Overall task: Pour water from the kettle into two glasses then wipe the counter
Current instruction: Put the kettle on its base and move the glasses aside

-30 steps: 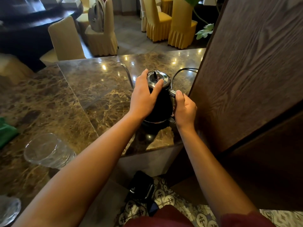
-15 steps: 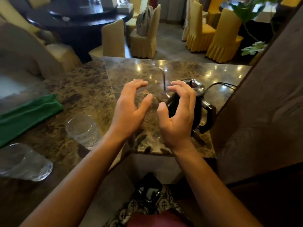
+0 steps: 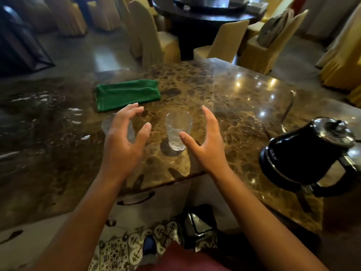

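Observation:
Two clear textured glasses stand on the brown marble counter [image 3: 244, 114]. One glass [image 3: 178, 130] is upright between my hands. The other glass [image 3: 106, 124] is mostly hidden behind my left hand [image 3: 125, 137], whose fingers are spread and curved just in front of it. My right hand [image 3: 205, 141] hovers open just right of the middle glass, apart from it. The black kettle [image 3: 306, 155] with a chrome lid and thin gooseneck spout sits at the right on its base. A folded green cloth [image 3: 127, 94] lies behind the glasses.
The counter's near edge runs below my wrists, with a white cabinet front and handle [image 3: 136, 198] under it. A black bag [image 3: 199, 223] sits on the patterned floor. Covered chairs [image 3: 154, 42] and a dark round table [image 3: 205, 14] stand beyond the counter.
Both hands left the kettle and moved left to the glasses. My view swung left, so the kettle now sits at the right edge and the green cloth is in full view.

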Available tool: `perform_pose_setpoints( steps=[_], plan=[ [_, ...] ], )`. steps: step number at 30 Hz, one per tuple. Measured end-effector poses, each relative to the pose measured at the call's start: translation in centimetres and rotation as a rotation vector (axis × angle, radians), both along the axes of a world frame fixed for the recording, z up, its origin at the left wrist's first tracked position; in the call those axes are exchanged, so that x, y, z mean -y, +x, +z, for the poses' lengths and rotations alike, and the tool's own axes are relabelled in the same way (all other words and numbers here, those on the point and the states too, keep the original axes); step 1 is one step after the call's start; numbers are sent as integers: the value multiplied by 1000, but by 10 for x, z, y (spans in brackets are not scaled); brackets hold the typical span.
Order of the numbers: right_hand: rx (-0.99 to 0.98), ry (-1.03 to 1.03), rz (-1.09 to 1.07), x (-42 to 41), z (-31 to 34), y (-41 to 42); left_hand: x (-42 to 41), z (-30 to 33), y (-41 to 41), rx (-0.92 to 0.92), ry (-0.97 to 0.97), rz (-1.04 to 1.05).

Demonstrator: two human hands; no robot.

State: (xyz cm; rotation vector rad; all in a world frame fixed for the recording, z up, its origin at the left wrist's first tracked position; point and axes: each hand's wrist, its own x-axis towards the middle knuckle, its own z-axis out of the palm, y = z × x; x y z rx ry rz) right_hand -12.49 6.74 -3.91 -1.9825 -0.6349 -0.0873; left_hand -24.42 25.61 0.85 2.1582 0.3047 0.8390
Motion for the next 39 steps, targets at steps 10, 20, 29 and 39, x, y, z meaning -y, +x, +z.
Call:
perform_pose_setpoints(
  steps=[10, 20, 29, 39],
  plan=[
    [-181, -20, -13, -50, -16, -6, -66, -51, -18, -150, -190, 155],
    [-304, 111, -204, -69, -29, -14, -95, -85, -2, -140, -411, -7],
    [-349, 145, -316, -82, -47, -14, -111, -92, 5, -150, -402, -174],
    [-365, 139, -338, -84, -46, -11, -117, -92, 4, -172, -496, -214]
  ],
)
